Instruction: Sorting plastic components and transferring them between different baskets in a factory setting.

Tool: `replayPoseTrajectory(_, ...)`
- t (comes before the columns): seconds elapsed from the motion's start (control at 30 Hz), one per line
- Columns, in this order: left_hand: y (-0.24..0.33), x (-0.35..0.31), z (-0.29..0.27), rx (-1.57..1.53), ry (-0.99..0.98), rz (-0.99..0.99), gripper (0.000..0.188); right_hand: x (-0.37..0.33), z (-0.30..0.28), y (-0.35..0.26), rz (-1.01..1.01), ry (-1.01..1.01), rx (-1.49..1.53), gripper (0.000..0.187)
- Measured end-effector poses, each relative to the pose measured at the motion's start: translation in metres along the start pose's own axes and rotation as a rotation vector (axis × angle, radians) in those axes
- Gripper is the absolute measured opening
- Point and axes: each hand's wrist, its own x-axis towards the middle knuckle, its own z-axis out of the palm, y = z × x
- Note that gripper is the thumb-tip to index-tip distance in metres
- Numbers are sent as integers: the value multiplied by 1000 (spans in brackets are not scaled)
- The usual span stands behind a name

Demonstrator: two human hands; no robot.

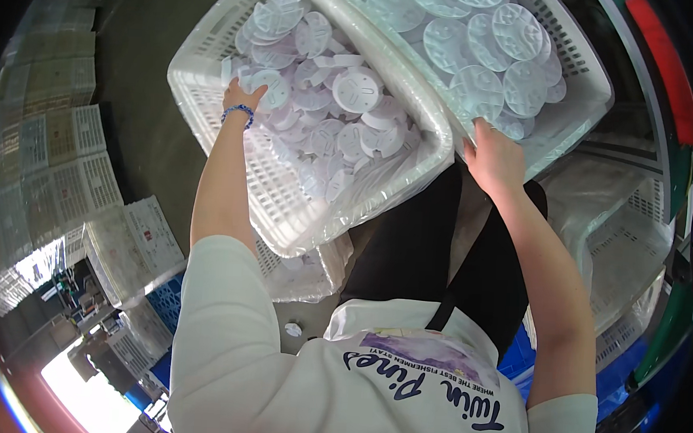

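My left hand (242,97) is open, thumb parted from fingers, beside a white disc (269,90) among the pieces inside the white basket (282,198). Right of that basket, my right hand (495,159) is closed on the lined rim of a second basket (586,95) holding translucent discs (478,92).

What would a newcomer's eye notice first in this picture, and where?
Probably the left basket at the top, heaped with white round parts, and the right basket beside it, holding larger translucent discs. Then, perhaps, the left hand with its blue bracelet, beside those parts, and the right hand at the right basket's near edge.
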Motion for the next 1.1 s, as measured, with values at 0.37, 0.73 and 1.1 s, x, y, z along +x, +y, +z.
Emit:
replayPoseTrajectory(0.37,35,8,-21,439,-249,49,80,0,-2,4,11,-42,3,32)
replayPoseTrajectory(0.73,20,-3,-27,435,-176,117,59,0,-3,2,0,-8,18,28)
replayPoseTrajectory(1.1,-9,-81,-132,-1366,-206,-393,50,-3,-4,-1,9,-13,4,26)
